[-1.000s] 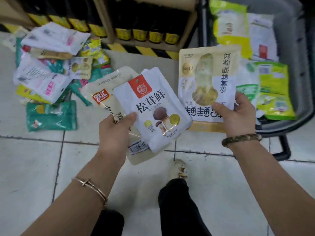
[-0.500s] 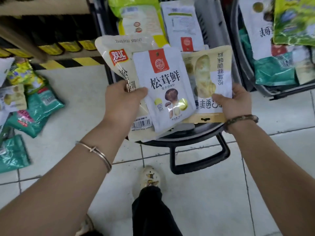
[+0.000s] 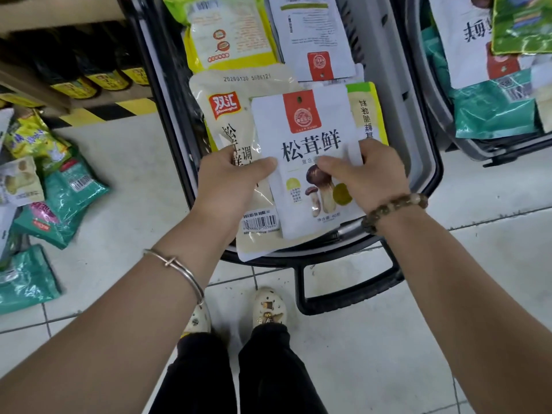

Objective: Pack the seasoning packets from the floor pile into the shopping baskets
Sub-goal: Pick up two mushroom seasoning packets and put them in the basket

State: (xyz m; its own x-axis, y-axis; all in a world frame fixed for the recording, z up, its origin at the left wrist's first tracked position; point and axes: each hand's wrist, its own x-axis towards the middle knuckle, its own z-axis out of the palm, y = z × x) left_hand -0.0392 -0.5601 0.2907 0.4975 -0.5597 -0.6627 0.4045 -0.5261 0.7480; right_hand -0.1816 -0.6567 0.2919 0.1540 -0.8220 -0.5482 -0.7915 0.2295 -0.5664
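Over the near end of a grey shopping basket I hold a small stack of seasoning packets. My left hand grips a beige packet with a red logo and the white mushroom packet lying on top of it. My right hand pinches the white packet's right side together with a yellow-edged packet mostly hidden beneath. A yellow packet and a white one lie deeper in the basket. The floor pile of green, yellow and white packets lies at the left.
A second basket with green and white packets stands at the upper right. A shelf of dark bottles with yellow labels runs along the upper left. The basket's black handle rests on the tile floor near my shoes.
My hands have come together over the basket, and the right hand's packet has slid under the white one. The view has shifted right, so the floor pile sits at the left edge.
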